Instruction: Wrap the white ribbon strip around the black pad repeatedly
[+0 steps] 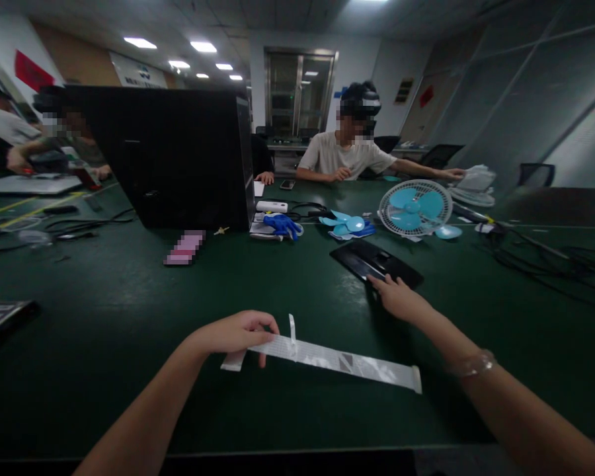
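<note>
My left hand (240,334) pinches one end of a long, whitish flat ribbon cable (322,356) between thumb and fingers. The cable stretches right, just above the green table, to a pale end piece. A thin white tab stands up from it, and a short folded bit pokes out beneath my hand. Farther forward, my right hand (396,297) reaches out with fingers apart, its fingertips at the near edge of a glossy black flat panel (359,258). Whether the thumb is under that edge is hidden.
Beyond the panel are a white-and-blue fan (415,208), loose blue fan blades (344,223) and blue gloves (282,226). A big black case (173,158) blocks the left; a pink phone (186,247) lies before it. Cables (540,254) tangle at right. A co-worker (350,149) sits opposite.
</note>
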`<state>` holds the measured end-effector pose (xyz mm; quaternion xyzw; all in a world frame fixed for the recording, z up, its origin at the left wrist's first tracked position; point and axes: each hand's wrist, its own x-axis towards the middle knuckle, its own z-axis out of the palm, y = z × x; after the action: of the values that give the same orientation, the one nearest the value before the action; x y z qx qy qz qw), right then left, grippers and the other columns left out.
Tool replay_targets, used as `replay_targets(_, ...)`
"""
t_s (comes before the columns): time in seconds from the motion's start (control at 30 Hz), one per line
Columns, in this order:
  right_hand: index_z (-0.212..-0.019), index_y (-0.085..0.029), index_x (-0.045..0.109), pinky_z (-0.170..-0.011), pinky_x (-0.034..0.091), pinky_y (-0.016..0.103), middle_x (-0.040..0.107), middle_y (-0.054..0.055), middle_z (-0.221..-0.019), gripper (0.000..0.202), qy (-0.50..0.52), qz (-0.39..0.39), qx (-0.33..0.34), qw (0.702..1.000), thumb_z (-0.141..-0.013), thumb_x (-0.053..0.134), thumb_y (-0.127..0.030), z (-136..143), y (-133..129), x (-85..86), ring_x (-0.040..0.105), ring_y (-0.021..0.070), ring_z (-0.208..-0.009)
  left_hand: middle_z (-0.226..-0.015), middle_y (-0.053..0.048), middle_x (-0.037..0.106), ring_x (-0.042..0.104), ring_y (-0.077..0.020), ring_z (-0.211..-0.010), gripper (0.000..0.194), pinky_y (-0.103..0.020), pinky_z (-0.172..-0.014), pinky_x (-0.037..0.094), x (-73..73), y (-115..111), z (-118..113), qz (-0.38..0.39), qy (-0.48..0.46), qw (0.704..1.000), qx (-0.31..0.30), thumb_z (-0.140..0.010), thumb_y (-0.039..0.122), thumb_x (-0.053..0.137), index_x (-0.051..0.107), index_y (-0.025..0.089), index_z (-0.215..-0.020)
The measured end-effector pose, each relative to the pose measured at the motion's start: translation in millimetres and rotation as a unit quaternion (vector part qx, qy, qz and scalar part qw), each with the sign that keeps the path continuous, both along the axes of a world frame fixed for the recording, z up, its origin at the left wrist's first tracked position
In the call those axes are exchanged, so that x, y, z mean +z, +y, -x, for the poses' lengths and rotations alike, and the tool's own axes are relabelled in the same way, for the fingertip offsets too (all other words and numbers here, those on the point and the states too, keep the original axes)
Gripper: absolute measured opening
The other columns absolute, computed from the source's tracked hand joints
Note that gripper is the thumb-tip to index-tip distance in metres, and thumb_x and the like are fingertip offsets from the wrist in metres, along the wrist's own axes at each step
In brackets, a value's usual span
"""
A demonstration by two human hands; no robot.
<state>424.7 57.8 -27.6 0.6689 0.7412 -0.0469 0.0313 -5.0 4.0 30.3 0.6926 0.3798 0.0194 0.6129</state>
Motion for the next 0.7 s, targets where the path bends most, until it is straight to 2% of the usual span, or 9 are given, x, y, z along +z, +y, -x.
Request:
replay_targets(0.13, -0.152, -0.030, 0.023, -0.110, 0.026, 0.058, 0.022, 0.008, -0.156, 0.067, 0.010, 0.018, 0.106, 0.994, -0.089, 0.042, -0.020, 63.7, -11.8, 10.3, 0.017, 0.0358, -0.141, -0.066, 0.002, 0.066, 0.057, -0.0102, -0.052, 0.015, -0.019, -0.047, 0.037, -2.3, 5.6, 6.6, 0.046, 0.030, 0.999, -0.005, -0.089, 0.031, 0.052, 0.059, 0.019, -0.096)
replay_targets(0.27, -0.151, -0.036, 0.021, -0.113, 0.025, 0.052, 0.014, 0.004, -0.159, 0.071, 0.031, 0.061, 0.202, 0.977, -0.087, 0.040, -0.011, 99.0, -32.3, 32.0, 0.017, 0.0305, -0.142, -0.067, 0.001, 0.066, 0.054, -0.0095, -0.048, 0.010, -0.018, -0.041, 0.033, -1.9, 6.7, 10.6, 0.090, 0.060, 0.994, -0.035, -0.087, 0.029, 0.055, 0.058, 0.020, -0.089)
replay_targets(0.37, -0.151, -0.038, 0.022, -0.114, 0.023, 0.052, 0.009, 0.003, -0.159, 0.072, 0.050, 0.083, 0.252, 0.963, -0.087, 0.039, -0.008, 108.1, -49.1, 43.4, 0.019, 0.0292, -0.142, -0.069, 0.001, 0.067, 0.054, -0.0087, -0.050, 0.011, -0.017, -0.041, 0.032, 1.4, 5.4, 10.4, 0.084, 0.063, 0.994, -0.036, -0.087, 0.030, 0.057, 0.059, 0.019, -0.087)
replay_targets(0.5, -0.150, -0.041, 0.022, -0.115, 0.020, 0.050, 0.008, 0.000, -0.159, 0.074, 0.070, 0.091, 0.313, 0.943, -0.087, 0.039, -0.006, 111.7, -71.8, 47.7, 0.016, 0.0251, -0.143, -0.065, 0.002, 0.065, 0.052, -0.0083, -0.048, 0.015, -0.018, -0.043, 0.032, 4.2, 3.9, 8.4, 0.070, 0.050, 0.996, -0.039, -0.087, 0.034, 0.059, 0.058, 0.019, -0.088)
replay_targets(0.7, -0.149, -0.040, 0.027, -0.116, 0.020, 0.050, 0.009, -0.001, -0.159, 0.069, 0.096, 0.104, 0.332, 0.933, -0.088, 0.042, -0.009, 112.8, -88.5, 51.8, 0.017, 0.0266, -0.143, -0.068, 0.002, 0.066, 0.052, -0.0080, -0.049, 0.024, -0.018, -0.044, 0.032, 1.4, 4.3, 6.8, 0.040, 0.033, 0.999, -0.014, -0.087, 0.042, 0.058, 0.058, 0.019, -0.091)
